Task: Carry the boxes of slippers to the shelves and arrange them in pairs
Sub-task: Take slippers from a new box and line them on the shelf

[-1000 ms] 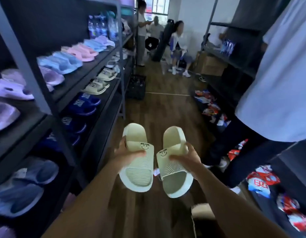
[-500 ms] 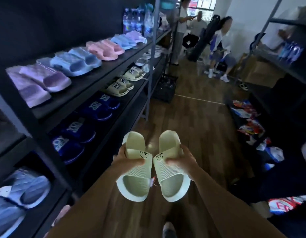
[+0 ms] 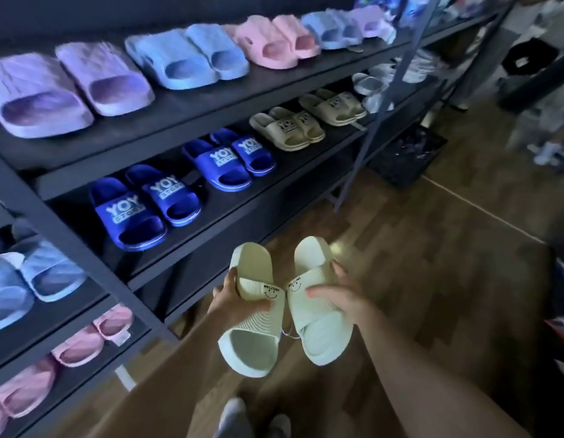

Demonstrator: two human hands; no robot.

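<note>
I hold a pair of pale green slippers with smiley "WELCOME" straps above the wooden floor. My left hand (image 3: 234, 300) grips the left slipper (image 3: 252, 314) across its strap. My right hand (image 3: 340, 295) grips the right slipper (image 3: 318, 308) the same way. A small tag hangs between the two. The dark metal shelves (image 3: 192, 112) stand close on my left, with pairs of slippers on each level: purple (image 3: 68, 86), light blue (image 3: 185, 56) and pink (image 3: 274, 42) on top, dark blue "YOY" pairs (image 3: 141, 207) and beige pairs (image 3: 290, 128) below.
A bare stretch of the middle shelf (image 3: 242, 200) lies in front of the dark blue pairs, just beyond my hands. Lower levels at left hold light blue (image 3: 30, 279) and pink slippers (image 3: 91, 339). A dark crate (image 3: 407, 153) stands on the floor past the shelf post (image 3: 378, 112).
My view has swung left and closer to the shelves. The pair in my hands has come nearer the middle shelf. The people down the aisle have left the view.
</note>
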